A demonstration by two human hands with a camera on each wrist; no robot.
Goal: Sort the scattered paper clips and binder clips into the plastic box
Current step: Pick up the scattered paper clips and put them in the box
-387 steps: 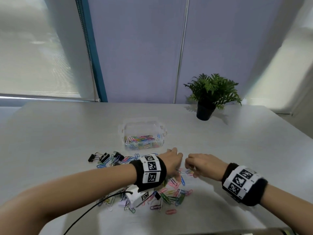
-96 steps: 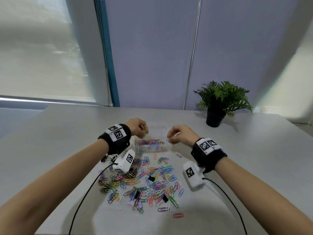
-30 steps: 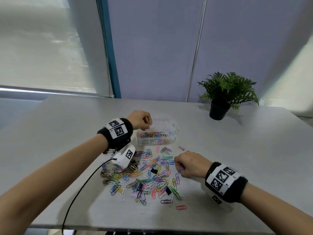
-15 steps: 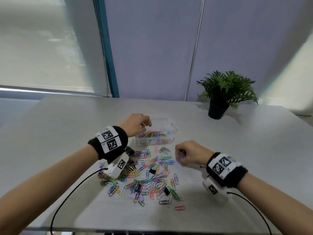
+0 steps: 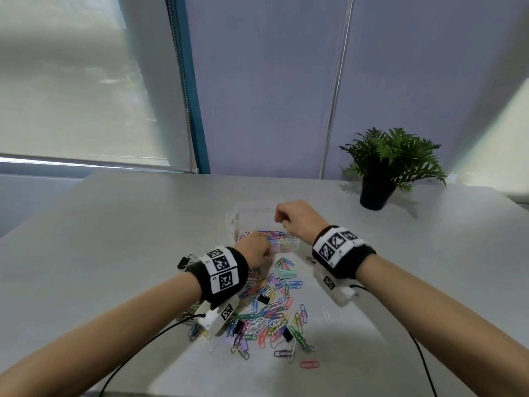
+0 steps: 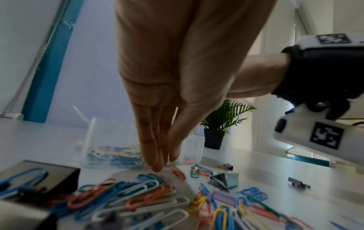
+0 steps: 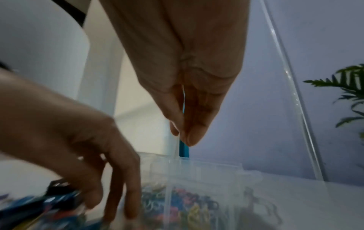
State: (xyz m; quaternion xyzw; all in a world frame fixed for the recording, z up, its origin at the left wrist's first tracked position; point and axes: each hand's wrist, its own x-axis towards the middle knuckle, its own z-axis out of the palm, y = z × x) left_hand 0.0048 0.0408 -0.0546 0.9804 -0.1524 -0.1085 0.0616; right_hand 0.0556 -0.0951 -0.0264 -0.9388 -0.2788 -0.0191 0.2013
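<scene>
We are looking down at a grey table (image 5: 114,239) with our two hands out in front of us. Our right hand (image 5: 297,219) is hanging over the clear plastic box (image 5: 252,209), with its fingers bunched and pointing down. In the right wrist view its fingertips (image 7: 192,137) are pressed together, but we cannot tell if a clip is sitting between them.

Our left hand (image 5: 254,252) is reaching down just in front of the box, at the far edge of the pile of paper clips (image 5: 269,313). In the left wrist view its straight fingers (image 6: 155,157) are held close together and pointing down, with the tips just over the table beside a red clip (image 6: 178,171). It is not holding anything that we can see.

The box is sitting in the middle of the table and is holding lots of colored paper clips on its near side. Many more clips are lying on the table between the box and us. A few binder clips are mixed in: a green one (image 5: 286,273) near the box, small black ones (image 5: 264,299) in the pile, and a black one (image 5: 184,262) to the left of our left wrist.

A little plant in a black pot (image 5: 375,193) is standing at the far right of the table.
</scene>
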